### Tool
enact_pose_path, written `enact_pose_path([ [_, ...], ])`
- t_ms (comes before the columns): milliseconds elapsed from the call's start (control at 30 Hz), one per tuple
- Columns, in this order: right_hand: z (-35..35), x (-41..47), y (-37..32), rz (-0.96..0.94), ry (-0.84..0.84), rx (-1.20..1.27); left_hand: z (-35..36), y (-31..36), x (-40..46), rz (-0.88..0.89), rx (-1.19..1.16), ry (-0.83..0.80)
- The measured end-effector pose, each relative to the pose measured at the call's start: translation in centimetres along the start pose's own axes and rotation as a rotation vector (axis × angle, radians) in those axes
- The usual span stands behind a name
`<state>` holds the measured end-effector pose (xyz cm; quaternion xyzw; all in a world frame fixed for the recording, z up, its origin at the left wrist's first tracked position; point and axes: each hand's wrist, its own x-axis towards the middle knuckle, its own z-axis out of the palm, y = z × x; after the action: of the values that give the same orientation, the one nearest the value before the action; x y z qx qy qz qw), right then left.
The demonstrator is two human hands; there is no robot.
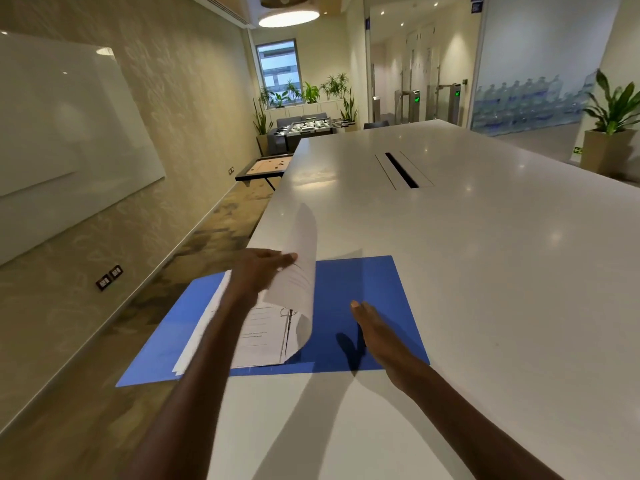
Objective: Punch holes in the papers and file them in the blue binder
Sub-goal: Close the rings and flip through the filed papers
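Observation:
The blue binder lies wide open at the white table's left front corner, its left cover hanging past the edge. A stack of printed papers rests on its left half around the metal rings. My left hand pinches the top edge of a curled white sheet, which stands up and arcs over the rings. My right hand hovers flat, fingers together, over the binder's bare right cover, holding nothing. No hole punch is in view.
The long white table stretches away, with a dark cable slot in its middle. Its left edge drops to a carpeted aisle beside a wall with a whiteboard. Potted plants and game tables stand far off.

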<state>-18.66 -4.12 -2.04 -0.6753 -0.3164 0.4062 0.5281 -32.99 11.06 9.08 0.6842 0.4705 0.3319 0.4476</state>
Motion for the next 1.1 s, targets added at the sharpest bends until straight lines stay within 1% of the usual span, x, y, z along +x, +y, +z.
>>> enact_pose_path([
  [67, 0.0, 0.2, 0.3, -0.011, 0.001, -0.007, -2.8, -0.1, 0.7, 0.013, 0.009, 0.070],
  [133, 0.0, 0.2, 0.3, -0.018, 0.000, -0.020, -5.2, -0.5, 1.0, 0.019, 0.074, 0.139],
  [333, 0.4, 0.6, 0.5, -0.013, 0.022, -0.072, -10.2, -4.4, 2.3, -0.079, 0.193, 0.169],
  [500, 0.3, 0.4, 0.3, -0.030, 0.036, -0.073, -12.0, -9.3, 3.1, -0.191, 0.292, 0.230],
  [600, 0.1, 0.3, 0.4, -0.033, 0.033, -0.071, -12.7, -11.8, 3.6, -0.338, 0.343, 0.252],
  [700, 0.3, 0.6, 0.5, -0.035, 0.046, -0.080, -12.2, -13.0, 3.3, -0.419, 0.549, 0.266],
  [733, 0.3, 0.7, 0.5, -0.034, 0.050, -0.086, -11.9, -13.2, 3.1, -0.425, 0.555, 0.275],
  [833, 0.4, 0.9, 0.7, -0.026, 0.058, -0.093, -10.7, -14.0, 3.1, -0.398, 0.530, 0.255],
  [900, 0.4, 1.1, 0.9, -0.025, 0.065, -0.102, -10.0, -15.1, 3.9, -0.391, 0.587, 0.190],
  [967, 0.4, 1.1, 0.9, -0.025, 0.071, -0.107, -9.3, -16.2, 4.8, -0.421, 0.634, 0.140],
  [1100, 0.5, 1.1, 1.1, -0.043, 0.072, -0.114, -7.4, -14.5, 4.0, -0.474, 0.734, 0.026],
])
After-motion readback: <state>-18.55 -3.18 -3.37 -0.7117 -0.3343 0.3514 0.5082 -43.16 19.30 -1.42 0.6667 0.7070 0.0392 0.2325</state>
